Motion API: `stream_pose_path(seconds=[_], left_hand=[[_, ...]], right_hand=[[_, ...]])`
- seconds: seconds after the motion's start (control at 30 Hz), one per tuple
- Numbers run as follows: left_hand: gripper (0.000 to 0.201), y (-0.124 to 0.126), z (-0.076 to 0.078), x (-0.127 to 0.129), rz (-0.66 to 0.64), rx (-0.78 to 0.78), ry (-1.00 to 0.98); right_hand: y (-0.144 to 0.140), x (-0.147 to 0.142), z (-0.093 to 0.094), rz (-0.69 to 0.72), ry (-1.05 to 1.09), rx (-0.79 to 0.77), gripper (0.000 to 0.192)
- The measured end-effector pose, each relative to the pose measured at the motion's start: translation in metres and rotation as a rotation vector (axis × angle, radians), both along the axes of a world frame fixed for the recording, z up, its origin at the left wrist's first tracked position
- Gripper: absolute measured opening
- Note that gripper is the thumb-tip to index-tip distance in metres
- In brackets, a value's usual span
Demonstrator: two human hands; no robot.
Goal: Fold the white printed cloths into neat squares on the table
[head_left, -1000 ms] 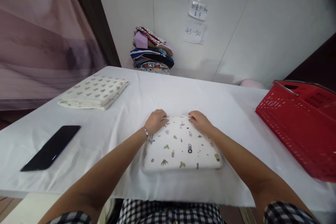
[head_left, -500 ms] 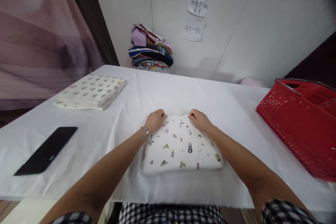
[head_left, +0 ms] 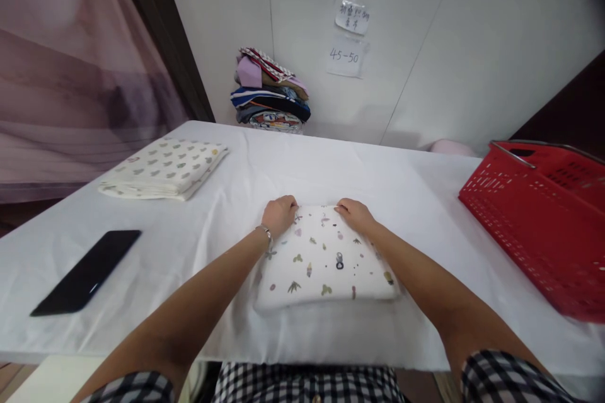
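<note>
A folded white cloth (head_left: 326, 258) printed with small plants and figures lies flat on the table in front of me. At its far left corner, my left hand (head_left: 280, 214) is closed in a pinch on the edge. My right hand (head_left: 358, 215) pinches the same far edge near the right corner. The fingertips of both hands are partly hidden behind the knuckles. Another folded cloth (head_left: 165, 167), cream with grey-green prints, rests at the table's far left, apart from my hands.
A black flat phone-like slab (head_left: 87, 272) lies on the white-covered table (head_left: 378, 170) at left. At the right edge stands a red plastic basket (head_left: 539, 227) with a metal handle. Behind the table rises a stack of folded fabrics (head_left: 271, 91) against the wall, below paper notes (head_left: 350, 38).
Both hands keep their pinch on the cloth's far edge, and the cloth lies nearly as before. The view has shifted slightly.
</note>
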State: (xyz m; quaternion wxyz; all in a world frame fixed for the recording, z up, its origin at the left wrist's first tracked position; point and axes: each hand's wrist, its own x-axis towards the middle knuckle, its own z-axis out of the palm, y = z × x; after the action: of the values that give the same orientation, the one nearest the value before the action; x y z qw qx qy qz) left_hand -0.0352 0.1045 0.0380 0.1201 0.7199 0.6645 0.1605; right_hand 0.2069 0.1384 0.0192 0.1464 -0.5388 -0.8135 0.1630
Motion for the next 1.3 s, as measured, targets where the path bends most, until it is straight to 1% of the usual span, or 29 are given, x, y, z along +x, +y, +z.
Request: stream_pose_path(seconds=[0.07,0.13,0.2,0.23,0.27,0.33,0.43,0.5,0.57,0.6,0.63,0.67,0.83,0.9,1.0,1.07,1.17,1.23,1.3], left_hand=[[0.024,-0.009,0.001,0.007,-0.103,0.118,0.065],[0.033,-0.021,0.0,0.015,-0.271,0.203,0.113],[0.045,-0.03,-0.006,0.023,-0.412,0.207,0.17],[0.051,-0.033,-0.01,0.025,-0.448,0.181,0.202],[0.056,-0.033,-0.015,0.026,-0.458,0.146,0.231],[0.062,-0.03,-0.023,0.026,-0.435,0.085,0.269],[0.067,-0.023,-0.03,0.025,-0.399,0.047,0.283],[0.069,-0.02,-0.03,0.025,-0.396,0.032,0.281],[0.069,-0.02,-0.03,0.024,-0.397,0.026,0.278],[0.069,-0.02,-0.03,0.024,-0.396,0.025,0.276],[0.068,-0.02,-0.03,0.024,-0.397,0.023,0.274],[0.069,-0.02,-0.031,0.023,-0.398,0.017,0.271],[0.071,-0.016,-0.032,0.023,-0.401,-0.013,0.243],[0.072,-0.015,-0.03,0.024,-0.399,-0.02,0.237],[0.072,-0.016,-0.026,0.021,-0.387,-0.035,0.245],[0.071,-0.018,-0.024,0.013,-0.311,-0.039,0.263],[0.07,-0.022,-0.026,-0.003,-0.139,-0.05,0.271],[0.071,-0.024,-0.028,-0.01,-0.088,-0.062,0.269],[0.071,-0.023,-0.029,-0.012,-0.081,-0.071,0.277]], right_hand=[[-0.001,0.0,-0.002,0.0,-0.012,0.014,0.021],[0.0,0.0,-0.003,0.0,-0.026,0.028,0.022],[0.001,0.001,-0.003,0.004,-0.042,0.037,0.024],[0.002,0.001,-0.001,0.006,-0.052,0.034,0.025],[0.002,0.0,0.0,0.011,-0.071,0.026,0.026],[0.0,-0.003,0.005,0.031,-0.133,0.033,0.028],[-0.016,-0.015,0.011,0.069,-0.195,0.152,0.033],[-0.031,-0.024,0.009,0.161,-0.181,0.192,0.045],[-0.044,-0.028,0.005,0.286,-0.171,0.138,0.056],[-0.048,-0.028,0.003,0.329,-0.174,0.109,0.06],[-0.05,-0.026,0.0,0.339,-0.181,0.089,0.064],[-0.049,-0.021,-0.001,0.319,-0.191,0.076,0.066],[-0.032,0.012,-0.002,0.103,-0.255,0.007,0.076],[-0.027,0.02,-0.002,0.073,-0.264,-0.022,0.077],[-0.026,0.023,-0.003,0.064,-0.255,-0.035,0.077],[-0.026,0.023,-0.005,0.064,-0.241,-0.031,0.076],[-0.026,0.023,-0.008,0.07,-0.223,-0.023,0.074],[-0.025,0.023,-0.009,0.074,-0.215,-0.023,0.074],[-0.023,0.022,-0.009,0.079,-0.195,-0.038,0.074]])
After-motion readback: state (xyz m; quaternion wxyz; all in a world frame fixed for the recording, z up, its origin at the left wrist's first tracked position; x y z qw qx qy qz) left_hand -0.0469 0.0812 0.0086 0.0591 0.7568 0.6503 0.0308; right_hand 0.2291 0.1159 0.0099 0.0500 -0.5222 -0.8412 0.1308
